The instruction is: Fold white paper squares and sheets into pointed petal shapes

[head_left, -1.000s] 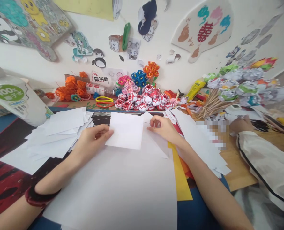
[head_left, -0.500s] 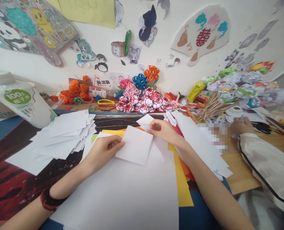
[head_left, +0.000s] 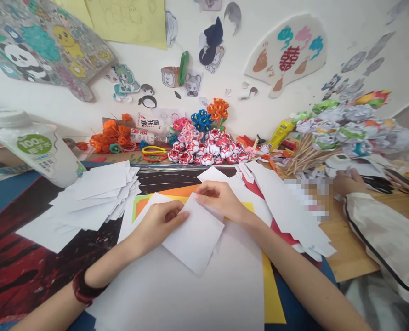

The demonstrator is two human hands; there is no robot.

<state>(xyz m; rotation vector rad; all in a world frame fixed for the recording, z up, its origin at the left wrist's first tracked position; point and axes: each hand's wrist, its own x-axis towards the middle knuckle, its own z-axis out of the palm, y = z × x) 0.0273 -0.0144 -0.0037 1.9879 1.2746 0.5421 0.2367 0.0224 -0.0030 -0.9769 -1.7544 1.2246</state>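
Near the middle of the frame I can see the left hand (head_left: pixel 158 225) pinching the upper left side of a small white square of paper (head_left: pixel 194 241) between thumb and fingers. The right hand (head_left: pixel 221 197) has its thumb and fingertips closed at the top corner of the same square, fingers curled. The square sits at a slant, one corner pointing toward the bottom of the frame, above a large white sheet (head_left: pixel 190 305); whether it touches that sheet I can't tell. A dark red band (head_left: pixel 87 287) circles the left wrist.

From under the sheet, yellow paper (head_left: pixel 273 296) sticks out at lower right, and orange paper (head_left: pixel 172 191) beyond its far edge. To the left lies a loose pile of white paper (head_left: pixel 101 181), fanned out; right of centre, another heap of white paper (head_left: pixel 287 202) lies over something red.

Farther right, another person's hand (head_left: pixel 348 183) and pale sleeve (head_left: pixel 385 239) rest by the wooden tabletop (head_left: pixel 351 262). A white bottle (head_left: pixel 58 163) stands at the left. Along the wall, red-and-white flowers (head_left: pixel 213 149) crowd the middle, orange flowers (head_left: pixel 113 135) lie left of them, and a bunch of paper flowers (head_left: pixel 342 122) on sticks fills the upper right.
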